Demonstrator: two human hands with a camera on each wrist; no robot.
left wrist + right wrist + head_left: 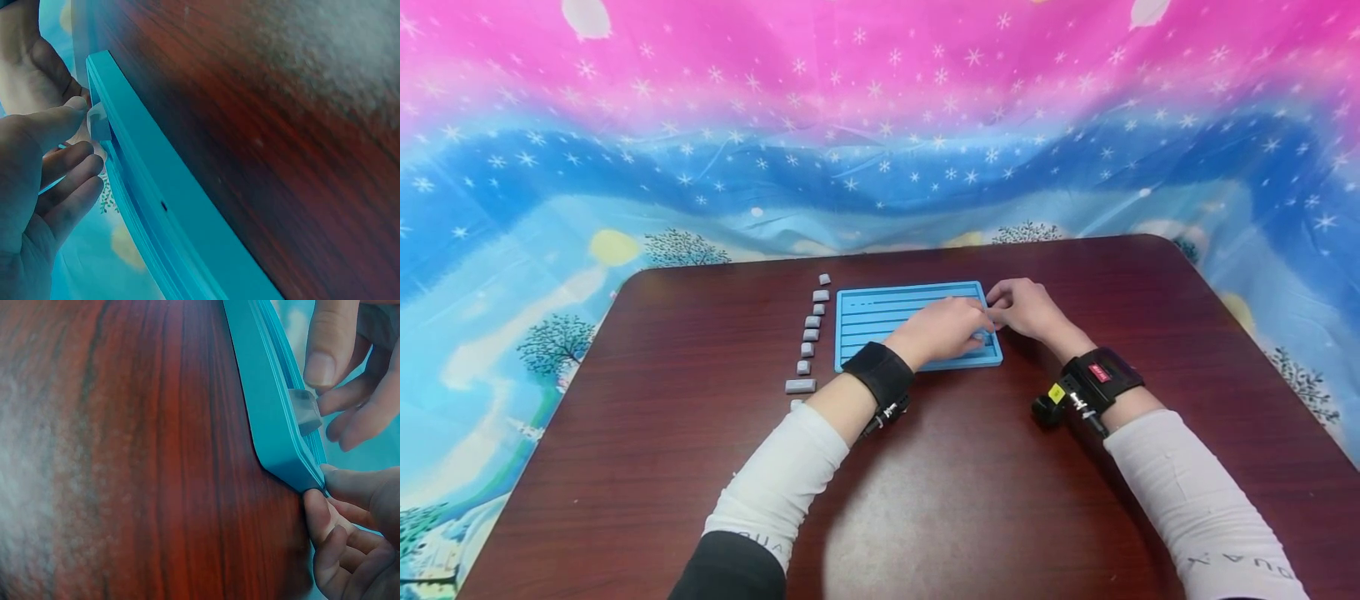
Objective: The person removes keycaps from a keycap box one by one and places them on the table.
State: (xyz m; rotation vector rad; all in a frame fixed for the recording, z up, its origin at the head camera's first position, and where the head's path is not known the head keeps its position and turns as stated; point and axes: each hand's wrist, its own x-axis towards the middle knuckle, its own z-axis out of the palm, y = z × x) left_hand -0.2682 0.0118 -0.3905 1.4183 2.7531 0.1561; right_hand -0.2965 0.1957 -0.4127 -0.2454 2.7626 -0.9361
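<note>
A light-blue slotted tray lies on the table, with long parallel grooves across it. A grey keycap sits in the tray close to its near right corner. My left hand reaches over the tray, fingers loosely bent beside that keycap; one fingertip seems to touch it, and the thumb stands apart. At the tray's right edge, my right hand pinches the corner between thumb and index finger, as the right wrist view shows. The left hand hides part of the grooves in the head view.
Left of the tray, several grey keycaps stand in a column, one of them longer. The lowest is partly covered by the left sleeve. The dark wooden table meets a patterned cloth behind.
</note>
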